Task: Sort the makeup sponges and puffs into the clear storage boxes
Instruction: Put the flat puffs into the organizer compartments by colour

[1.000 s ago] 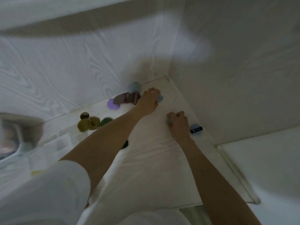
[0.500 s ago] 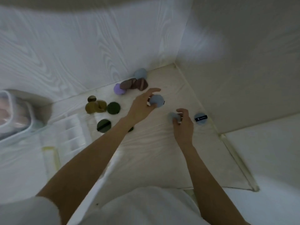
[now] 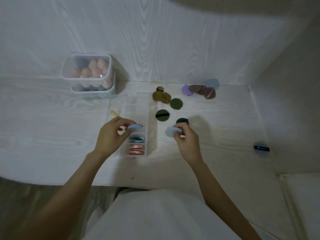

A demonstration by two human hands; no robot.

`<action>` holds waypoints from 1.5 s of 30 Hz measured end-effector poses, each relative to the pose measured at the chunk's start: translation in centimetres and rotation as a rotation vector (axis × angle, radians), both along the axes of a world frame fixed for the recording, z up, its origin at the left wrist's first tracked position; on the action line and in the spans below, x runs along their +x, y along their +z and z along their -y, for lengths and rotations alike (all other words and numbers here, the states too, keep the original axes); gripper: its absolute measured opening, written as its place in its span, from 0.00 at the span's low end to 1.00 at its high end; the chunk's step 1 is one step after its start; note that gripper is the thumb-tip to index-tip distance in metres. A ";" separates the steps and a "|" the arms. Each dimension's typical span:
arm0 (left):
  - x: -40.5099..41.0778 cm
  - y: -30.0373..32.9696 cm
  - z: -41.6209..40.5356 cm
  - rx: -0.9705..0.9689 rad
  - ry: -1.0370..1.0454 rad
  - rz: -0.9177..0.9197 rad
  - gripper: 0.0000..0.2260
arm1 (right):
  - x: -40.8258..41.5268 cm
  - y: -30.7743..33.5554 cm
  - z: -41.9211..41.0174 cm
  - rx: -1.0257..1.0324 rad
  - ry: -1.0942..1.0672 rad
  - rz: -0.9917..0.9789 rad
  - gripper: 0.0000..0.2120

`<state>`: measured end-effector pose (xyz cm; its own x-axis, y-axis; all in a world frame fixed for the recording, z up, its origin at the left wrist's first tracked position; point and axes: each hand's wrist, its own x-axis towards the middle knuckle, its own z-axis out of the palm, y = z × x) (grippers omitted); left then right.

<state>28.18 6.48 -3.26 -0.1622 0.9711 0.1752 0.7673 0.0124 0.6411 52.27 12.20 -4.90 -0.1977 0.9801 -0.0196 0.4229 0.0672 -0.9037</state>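
My left hand (image 3: 110, 135) pinches a light blue puff (image 3: 136, 127) just above the clear divided box (image 3: 136, 111). That box holds blue puffs (image 3: 136, 138) in one compartment and pink puffs (image 3: 136, 149) in the nearest one. My right hand (image 3: 186, 139) holds a second light blue puff (image 3: 171, 132) to the right of the box. Loose on the table lie green puffs (image 3: 162, 115), olive sponges (image 3: 161, 97), brown puffs (image 3: 202, 90), a purple puff (image 3: 185, 89) and a blue puff (image 3: 212, 84).
Two stacked clear lidded boxes (image 3: 90, 75) filled with pink and purple sponges stand at the back left against the wall. Another blue puff with a black strap (image 3: 261, 148) lies far right near the side wall. A small yellow item (image 3: 114, 113) lies left of the divided box.
Both hands lifted blue puffs from the far right corner and carried them left to the divided box. The view swung left, bringing the stacked boxes into sight.
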 end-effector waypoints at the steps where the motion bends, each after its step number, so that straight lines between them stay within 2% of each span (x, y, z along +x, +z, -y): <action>1: 0.2 -0.3 0.3 0.012 -0.012 -0.047 0.09 | -0.7 0.2 0.1 0.002 0.025 -0.005 0.06; 4: 0.7 -1.2 1.1 0.071 -0.027 -0.087 0.10 | -2.4 0.6 0.5 -0.005 0.068 -0.025 0.06; 8: 0.5 -1.1 0.9 0.101 -0.015 -0.018 0.09 | -3.8 1.1 1.2 -0.040 0.043 -0.085 0.06; 13: 0.1 -1.1 1.1 0.065 -0.135 -0.035 0.10 | -4.8 1.8 0.9 -0.060 -0.001 -0.115 0.06; 16: -0.8 -1.2 0.4 0.106 -0.062 -0.023 0.11 | -4.9 2.1 0.5 -0.066 -0.041 -0.115 0.06; 23: -1.1 -1.8 -2.3 -0.003 -0.178 -0.330 0.07 | -4.9 1.7 -0.5 0.012 0.000 0.006 0.09; 27: -0.9 -2.5 -2.0 -0.053 -0.204 -0.358 0.09 | -5.7 2.1 -1.0 0.023 0.046 0.034 0.08; 30: -0.8 -2.8 -1.0 -0.064 -0.240 -0.342 0.15 | -6.9 1.9 -1.1 0.067 0.118 0.106 0.06; 38: -1.2 -3.8 -0.5 -0.049 -0.214 -0.269 0.10 | -10.4 0.3 -1.8 0.420 0.303 0.479 0.04; 42: -0.8 -3.6 -0.2 -0.004 -0.175 -0.220 0.06 | -11.2 0.1 -1.9 0.466 0.337 0.578 0.03; 45: -0.7 -3.7 0.0 -0.010 -0.159 -0.177 0.04 | -11.0 -0.2 -2.1 0.424 0.388 0.662 0.05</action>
<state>27.52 6.52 -6.98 0.0255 0.9838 0.1774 0.8607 -0.1119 0.4967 41.31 14.27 -5.07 -0.5957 0.7966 0.1024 0.7293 0.5899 -0.3465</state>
